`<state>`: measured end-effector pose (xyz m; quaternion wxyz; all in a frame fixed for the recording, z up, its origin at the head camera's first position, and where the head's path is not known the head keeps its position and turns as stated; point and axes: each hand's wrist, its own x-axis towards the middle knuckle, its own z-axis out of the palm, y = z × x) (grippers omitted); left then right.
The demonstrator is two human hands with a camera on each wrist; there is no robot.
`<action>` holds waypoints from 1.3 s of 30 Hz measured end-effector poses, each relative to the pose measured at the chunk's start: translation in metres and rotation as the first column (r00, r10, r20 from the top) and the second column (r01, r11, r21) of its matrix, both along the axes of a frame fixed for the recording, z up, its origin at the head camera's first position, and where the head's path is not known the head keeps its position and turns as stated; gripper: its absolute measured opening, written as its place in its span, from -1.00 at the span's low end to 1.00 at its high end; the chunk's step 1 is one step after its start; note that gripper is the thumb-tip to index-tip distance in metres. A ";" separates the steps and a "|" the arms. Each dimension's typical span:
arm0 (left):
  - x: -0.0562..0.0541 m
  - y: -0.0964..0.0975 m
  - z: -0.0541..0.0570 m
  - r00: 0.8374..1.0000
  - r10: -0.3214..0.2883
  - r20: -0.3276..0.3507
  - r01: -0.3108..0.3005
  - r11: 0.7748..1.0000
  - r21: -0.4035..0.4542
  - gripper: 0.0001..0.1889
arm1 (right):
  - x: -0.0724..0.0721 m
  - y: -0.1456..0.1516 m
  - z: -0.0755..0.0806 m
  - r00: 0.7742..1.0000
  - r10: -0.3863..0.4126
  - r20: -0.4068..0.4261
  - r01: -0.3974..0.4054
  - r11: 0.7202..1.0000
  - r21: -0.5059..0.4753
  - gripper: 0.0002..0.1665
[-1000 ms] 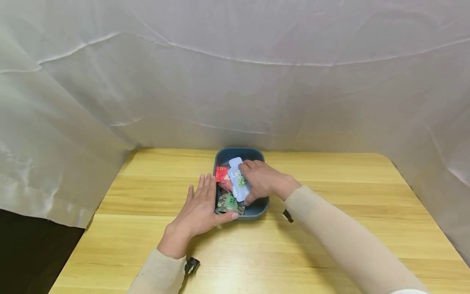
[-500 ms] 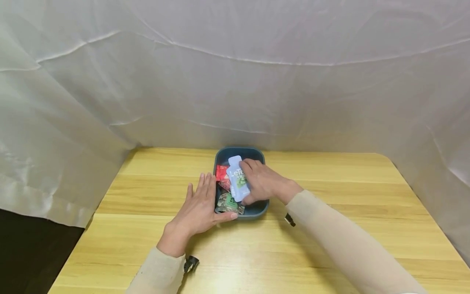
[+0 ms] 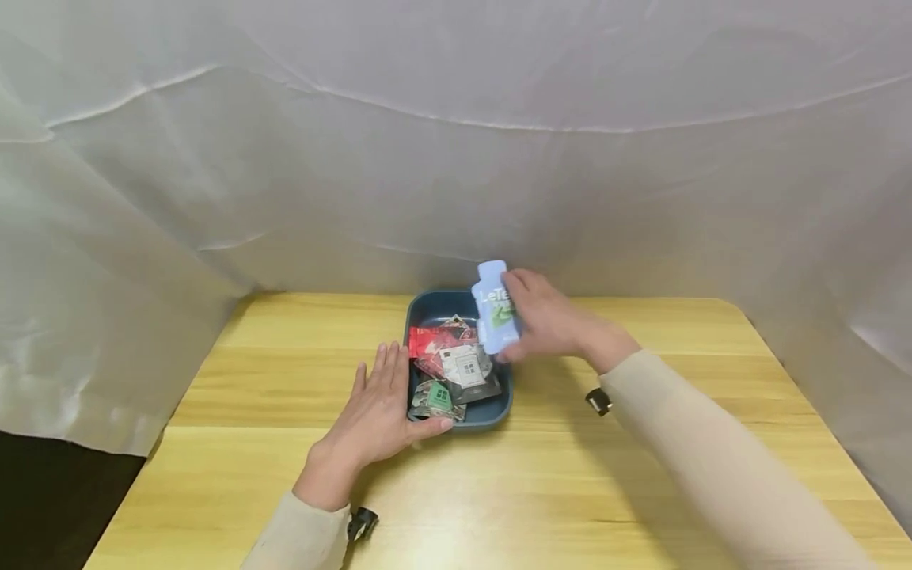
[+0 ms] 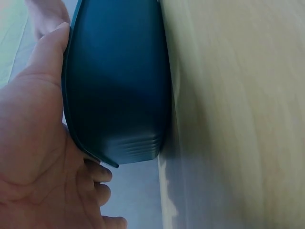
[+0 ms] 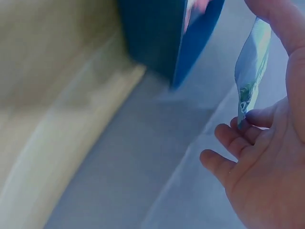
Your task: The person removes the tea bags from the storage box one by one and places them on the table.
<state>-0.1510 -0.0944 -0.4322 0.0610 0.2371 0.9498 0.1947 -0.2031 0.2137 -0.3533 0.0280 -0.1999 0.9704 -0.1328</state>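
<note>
A dark blue bin (image 3: 490, 412) stands near the table's back edge. My left hand (image 3: 374, 419) rests against its left side, fingers straight and thumb along the front rim. In the left wrist view, the thumb and palm lie at the rim of the bin (image 4: 119, 81). Over the bin's right rim, my right hand (image 3: 552, 321) pinches a light blue bottle-shaped sachet (image 3: 495, 313) with green print. The right wrist view shows this sachet (image 5: 252, 67) edge-on between thumb and fingers. Inside the bin lie a red packet (image 3: 427, 342), a black-and-white packet (image 3: 470, 372) and a green-labelled packet (image 3: 439, 396).
The wooden table (image 3: 463, 507) spreads around the bin. Pale fabric (image 3: 456, 182) hangs close behind the table and along its sides. A small black device (image 3: 362, 523) sits at my left wrist, another black device (image 3: 598, 401) at my right.
My right hand has lifted the light blue sachet up and to the right from the bin's middle, exposing the black-and-white packet. The left hand has stayed at the bin.
</note>
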 end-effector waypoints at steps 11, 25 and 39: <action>0.001 -0.011 -0.001 1.000 0.014 0.015 -0.014 1.000 0.017 0.44 | -0.001 0.053 -0.018 0.987 -0.126 0.100 0.118 0.989 0.090 0.53; 0.002 -0.018 0.004 0.999 0.027 0.028 -0.027 1.000 0.004 0.46 | -0.017 0.045 -0.045 0.975 -0.117 0.189 0.110 0.993 0.045 0.58; 0.003 -0.022 0.004 0.998 0.035 0.053 -0.036 0.999 0.010 0.46 | -0.027 0.027 -0.055 0.960 -0.128 0.248 0.115 0.991 0.065 0.59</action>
